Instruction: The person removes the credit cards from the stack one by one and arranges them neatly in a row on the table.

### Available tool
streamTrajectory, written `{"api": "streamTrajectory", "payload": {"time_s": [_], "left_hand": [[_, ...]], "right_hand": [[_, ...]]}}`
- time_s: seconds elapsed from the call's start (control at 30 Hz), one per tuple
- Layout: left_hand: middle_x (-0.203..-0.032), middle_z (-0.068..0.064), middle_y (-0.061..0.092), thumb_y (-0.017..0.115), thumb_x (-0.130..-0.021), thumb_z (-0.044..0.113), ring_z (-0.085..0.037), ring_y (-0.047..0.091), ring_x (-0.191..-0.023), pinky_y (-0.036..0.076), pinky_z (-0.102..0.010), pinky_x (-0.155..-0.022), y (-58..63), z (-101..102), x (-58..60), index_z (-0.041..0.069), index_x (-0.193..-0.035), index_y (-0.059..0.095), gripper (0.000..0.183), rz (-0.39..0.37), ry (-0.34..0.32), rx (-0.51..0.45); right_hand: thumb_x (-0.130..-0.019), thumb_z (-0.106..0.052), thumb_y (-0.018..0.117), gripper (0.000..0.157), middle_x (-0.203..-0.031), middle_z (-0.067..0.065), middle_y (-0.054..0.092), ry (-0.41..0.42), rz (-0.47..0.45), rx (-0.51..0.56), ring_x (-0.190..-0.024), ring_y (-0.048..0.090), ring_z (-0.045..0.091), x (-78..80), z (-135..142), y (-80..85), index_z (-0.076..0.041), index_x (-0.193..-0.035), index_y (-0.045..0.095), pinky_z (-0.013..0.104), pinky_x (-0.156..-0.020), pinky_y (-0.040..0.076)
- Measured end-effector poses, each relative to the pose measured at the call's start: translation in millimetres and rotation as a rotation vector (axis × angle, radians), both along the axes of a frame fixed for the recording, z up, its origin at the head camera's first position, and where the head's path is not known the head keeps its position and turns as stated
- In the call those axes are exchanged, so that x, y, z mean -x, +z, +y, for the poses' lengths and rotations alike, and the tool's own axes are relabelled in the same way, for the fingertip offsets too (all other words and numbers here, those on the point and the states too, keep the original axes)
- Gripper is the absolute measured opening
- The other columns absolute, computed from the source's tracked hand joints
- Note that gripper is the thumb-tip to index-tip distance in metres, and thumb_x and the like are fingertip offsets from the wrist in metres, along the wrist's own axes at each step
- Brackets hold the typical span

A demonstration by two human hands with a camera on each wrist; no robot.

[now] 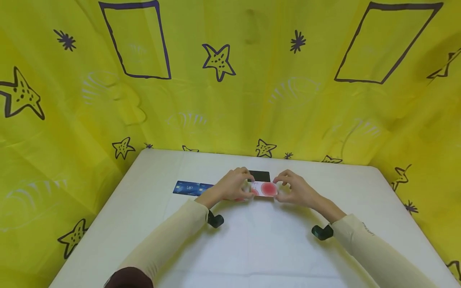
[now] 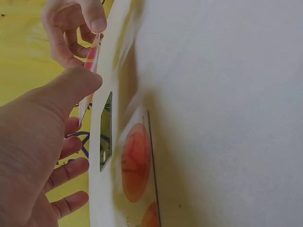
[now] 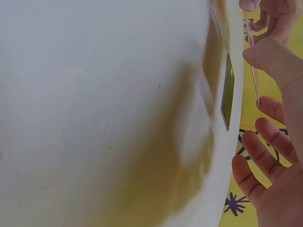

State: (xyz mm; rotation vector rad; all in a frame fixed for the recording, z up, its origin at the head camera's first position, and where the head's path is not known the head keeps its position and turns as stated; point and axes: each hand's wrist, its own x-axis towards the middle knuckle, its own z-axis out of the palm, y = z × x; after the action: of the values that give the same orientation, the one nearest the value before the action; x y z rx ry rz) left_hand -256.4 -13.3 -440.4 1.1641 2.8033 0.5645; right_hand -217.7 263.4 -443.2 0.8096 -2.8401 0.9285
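Note:
A white card with red circles (image 1: 267, 189) is held up off the table between both hands. My left hand (image 1: 234, 185) pinches its left end between thumb and index finger, the other fingers spread apart. At the opposite end, my right hand (image 1: 297, 190) pinches it the same way. Behind the held card a black card (image 1: 261, 175) lies on the table, reflecting yellow in the right wrist view. Another card with red circles (image 2: 136, 163) lies flat below the left hand, mostly covered by it in the head view.
To the left of the hands, a blue VIP card (image 1: 185, 187) lies beside a second blue card (image 1: 204, 188), partly hidden by the left hand. The white table (image 1: 288, 252) runs back to a yellow curtain (image 1: 245, 108) with drawn stars. Dark wrist mounts sit under both sleeves.

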Motion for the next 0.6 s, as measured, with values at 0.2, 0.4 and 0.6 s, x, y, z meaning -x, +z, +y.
{"api": "streamTrajectory", "payload": {"time_s": [0.2,0.4,0.6], "left_hand": [[-0.121,-0.002,0.062,0.077,-0.089,0.046,-0.016,0.055,-0.105,0.045,-0.038,-0.095,-8.3,-3.8,-2.6,0.017,-0.124,0.072,0.046,0.001,0.001,-0.014],[-0.124,-0.001,0.061,0.078,-0.088,0.046,-0.016,0.054,-0.107,0.045,-0.037,-0.096,-13.9,-6.0,-3.0,0.017,-0.126,0.072,0.048,-0.028,0.017,-0.020],[-0.123,0.000,0.061,0.079,-0.087,0.047,-0.015,0.053,-0.107,0.044,-0.035,-0.096,-18.1,-8.3,-3.1,0.017,-0.128,0.072,0.051,-0.041,0.022,-0.001]], "right_hand": [[-0.080,-0.018,0.087,0.037,-0.117,0.012,0.061,-0.006,-0.029,0.003,-0.099,0.064,0.031,-3.3,-4.2,-6.1,-0.010,-0.113,0.073,0.049,-0.082,0.055],[-0.080,-0.019,0.088,0.036,-0.117,0.011,0.061,-0.015,-0.030,-0.007,-0.098,0.060,0.027,-5.5,-8.0,-9.5,-0.010,-0.112,0.073,0.041,-0.080,0.054],[-0.079,-0.021,0.088,0.036,-0.116,0.009,0.060,-0.027,-0.048,-0.006,-0.097,0.057,0.025,-7.2,-12.7,-12.5,-0.011,-0.111,0.074,0.039,-0.081,0.051]]}}
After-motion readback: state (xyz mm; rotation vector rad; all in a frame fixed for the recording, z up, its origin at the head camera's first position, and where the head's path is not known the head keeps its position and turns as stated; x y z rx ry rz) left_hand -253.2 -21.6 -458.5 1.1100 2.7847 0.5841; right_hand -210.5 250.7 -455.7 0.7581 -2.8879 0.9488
